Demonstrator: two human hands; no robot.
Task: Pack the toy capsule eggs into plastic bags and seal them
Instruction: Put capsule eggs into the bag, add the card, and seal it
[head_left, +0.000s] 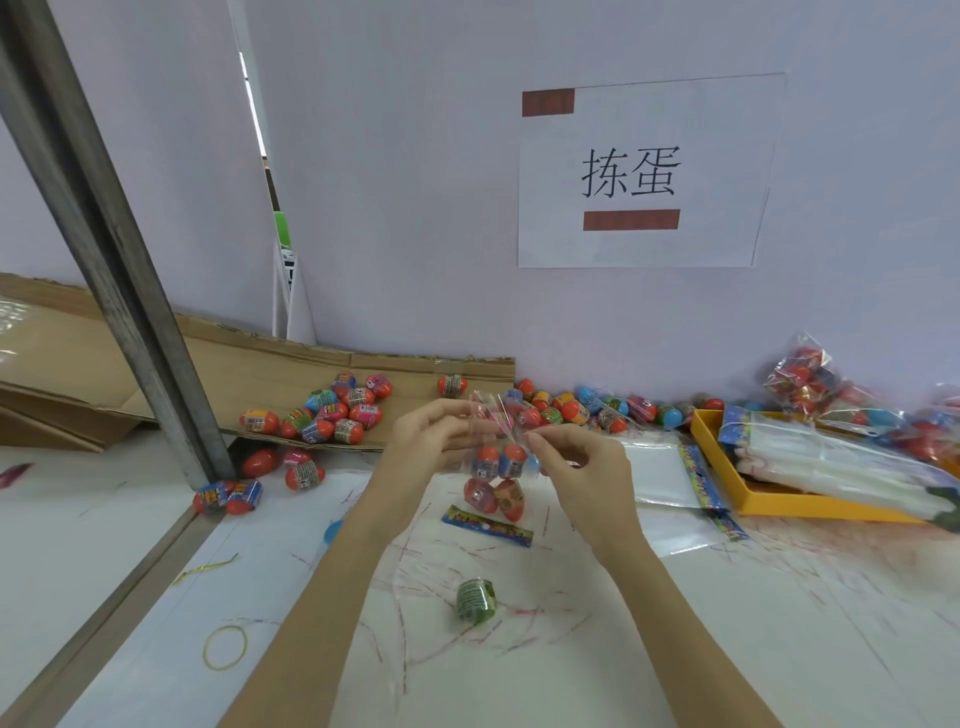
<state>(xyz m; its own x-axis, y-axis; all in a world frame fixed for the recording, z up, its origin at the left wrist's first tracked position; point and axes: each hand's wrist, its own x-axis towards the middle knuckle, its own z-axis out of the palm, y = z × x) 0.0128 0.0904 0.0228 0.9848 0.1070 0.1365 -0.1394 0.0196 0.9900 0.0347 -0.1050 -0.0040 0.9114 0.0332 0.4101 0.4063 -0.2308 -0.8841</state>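
Nearest, a green egg (475, 600) lies below the raised clear bag (498, 457), which holds four eggs. The left hand (431, 434) and right hand (576, 457) pinch the bag's mouth: the sealing step, likely. Next calls for closing it. Loose eggs (332, 410) lie beyond-left.

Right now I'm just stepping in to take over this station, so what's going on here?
A person is holding up a clear plastic bag with several toy capsule eggs inside. The left hand grips the bag's top edge and the right hand pinches it from the other side, as if closing it. Loose eggs lie on a cardboard sheet behind, filled bags are piled at the right, and empty bags sit in a yellow tray.
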